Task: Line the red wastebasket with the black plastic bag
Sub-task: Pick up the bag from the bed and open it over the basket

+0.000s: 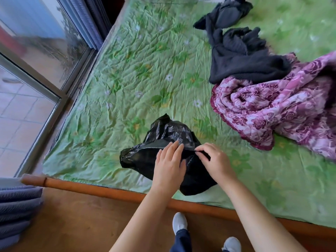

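Observation:
A crumpled black plastic bag (163, 137) lies on the green flowered bedsheet (138, 73), near the bed's front edge. My left hand (170, 164) lies on top of the bag, its fingers fairly straight with the tips at a fold of the plastic. My right hand (214, 160) is just to the right and pinches the bag's edge between thumb and fingers. No red wastebasket is in view.
A purple flowered blanket (281, 113) is heaped at the right of the bed, with dark clothes (241, 57) behind it. A wooden bed rail (109, 192) runs along the front. A window (36, 51) and a curtain (16, 211) are at the left. My feet stand on the wooden floor.

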The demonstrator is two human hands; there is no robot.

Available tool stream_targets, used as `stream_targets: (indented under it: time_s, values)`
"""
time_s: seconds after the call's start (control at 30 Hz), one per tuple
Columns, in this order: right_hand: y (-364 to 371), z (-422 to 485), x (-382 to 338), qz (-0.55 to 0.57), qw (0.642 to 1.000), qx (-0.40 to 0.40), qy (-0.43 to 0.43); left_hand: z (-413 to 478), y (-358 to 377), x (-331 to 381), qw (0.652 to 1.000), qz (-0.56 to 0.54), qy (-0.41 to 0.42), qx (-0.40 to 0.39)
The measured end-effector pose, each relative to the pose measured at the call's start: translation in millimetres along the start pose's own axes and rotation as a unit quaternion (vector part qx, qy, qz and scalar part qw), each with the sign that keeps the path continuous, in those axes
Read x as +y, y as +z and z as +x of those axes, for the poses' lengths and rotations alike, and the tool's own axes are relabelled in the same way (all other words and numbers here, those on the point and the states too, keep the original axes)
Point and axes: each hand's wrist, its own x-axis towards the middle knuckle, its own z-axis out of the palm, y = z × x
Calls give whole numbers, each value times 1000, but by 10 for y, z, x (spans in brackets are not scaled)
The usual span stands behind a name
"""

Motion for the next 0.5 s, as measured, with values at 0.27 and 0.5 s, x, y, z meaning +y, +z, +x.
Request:
stream_targets:
  time_s: [0.27,0.5]
  values:
    - [-845,-388,1,1,996,87,20,99,-22,473,995,-15,97,-20]
    - [-1448,-1039,162,-17,983,162,85,-36,206,1008,985,-48,149,-68]
